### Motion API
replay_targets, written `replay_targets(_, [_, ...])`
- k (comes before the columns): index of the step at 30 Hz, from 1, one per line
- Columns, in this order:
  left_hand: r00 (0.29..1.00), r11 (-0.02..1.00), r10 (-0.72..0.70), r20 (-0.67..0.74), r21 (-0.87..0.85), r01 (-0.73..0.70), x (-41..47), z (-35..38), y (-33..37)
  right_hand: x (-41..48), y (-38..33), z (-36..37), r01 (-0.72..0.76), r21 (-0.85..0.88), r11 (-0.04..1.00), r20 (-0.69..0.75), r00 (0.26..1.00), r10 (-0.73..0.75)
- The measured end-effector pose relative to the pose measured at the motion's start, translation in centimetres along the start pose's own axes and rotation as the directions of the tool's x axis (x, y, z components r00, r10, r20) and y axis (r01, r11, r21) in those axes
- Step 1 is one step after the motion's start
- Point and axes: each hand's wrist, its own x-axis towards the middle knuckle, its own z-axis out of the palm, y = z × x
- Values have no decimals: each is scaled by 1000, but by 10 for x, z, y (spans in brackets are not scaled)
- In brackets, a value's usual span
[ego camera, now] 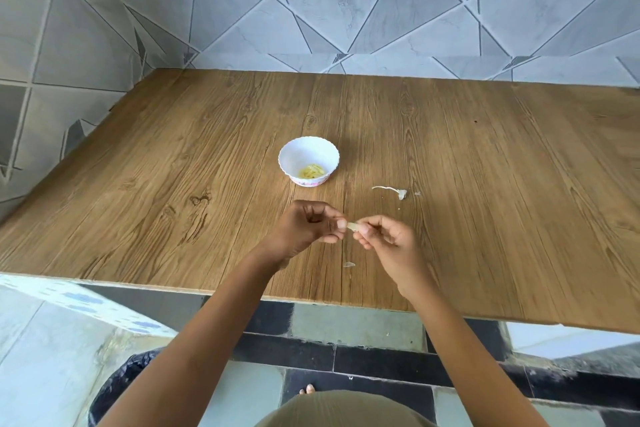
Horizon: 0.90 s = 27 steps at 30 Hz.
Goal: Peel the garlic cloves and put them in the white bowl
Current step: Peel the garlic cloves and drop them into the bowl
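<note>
Over table [173,184]: left hand [304,227] and right hand [388,239] pinch one clove [352,226] (fingers curled).
Bowl [294,151]: holds peeled cloves [312,171].
Skins [391,191]: right of bowl.

Bowl [308,161] on table [485,184], behind hands.

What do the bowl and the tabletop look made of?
White bowl: glossy, scalloped rim, pink band at base; likely melamine or opal glass, cannot tell which. Tabletop: matte wood grain with thin pale edge; probably laminate board, not solid wood.
</note>
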Motion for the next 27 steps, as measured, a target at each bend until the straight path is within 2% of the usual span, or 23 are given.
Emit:
replay_targets(2, [999,999,-34,0,21,34,1,0,1,1,4,-1,204,-190,960,-15,977,-211])
replay_targets(4, [999,998,-50,13,40,49,3,0,3,1,6,-1,293,-294,910,-23,949,-313])
replay_targets(5, [998,998,-55,20,44,54,4,0,4,1,5,0,265,-277,924,-32,958,-284])
replay_targets(6, [998,998,-56,24,40,55,4,0,4,0,3,1,165,-178,970,-40,984,-175])
replay_targets(7, [998,998,-57,25,23,56,5,1,4,0,-1,2,-2,19,1000,-25,1000,2])
replay_targets(8, [998,998,-61,22,-8,61,5,1,4,1,-5,3,-203,272,941,47,979,198])
replay_targets(9, [997,996,-73,19,-44,74,5,1,3,1,-8,5,-367,478,798,146,929,340])
replay_targets(10, [996,993,-86,17,-74,87,5,1,2,2,-9,5,-451,578,680,203,887,415])
replay_targets(11, [995,992,-96,13,-86,97,5,1,0,2,-9,4,-477,599,643,216,870,444])
replay_targets(12, [995,992,-101,2,-78,101,5,1,-2,2,-8,4,-451,552,702,177,886,429])
replay_targets(13, [995,994,-98,-20,-52,97,5,2,-3,2,-8,4,-382,449,808,105,920,377])
replay_targets(14, [995,996,-87,-53,-12,86,5,2,-4,1,-8,3,-284,319,904,32,957,290])
replay_targets(15, [993,997,-65,-95,40,70,6,3,-5,0,-8,3,-194,212,958,-20,979,203])
replay_targets(16, [989,994,-35,-141,100,50,7,4,-5,0,-7,4,-131,151,980,-57,988,141])
replay_targets(18, [974,973,45,-223,229,7,9,8,-6,0,-6,7,-100,165,981,-115,986,120])
replay_targets(20, [958,961,104,-269,277,-26,11,11,-8,2,-8,9,-179,288,941,-125,967,222])
replay_targets(21, [956,966,108,-272,256,-37,11,12,-8,4,-9,9,-238,394,888,-86,952,294])
replay_targets(23, [970,993,64,-236,113,-38,9,12,-6,7,-13,7,-356,615,704,58,910,411])
replay_targets(25, [984,999,11,-176,-49,-20,6,13,-3,9,-14,6,-420,711,565,147,873,465])
replay_targets(27, [986,996,7,-165,-82,-21,6,14,-2,8,-13,7,-424,690,586,150,877,457])
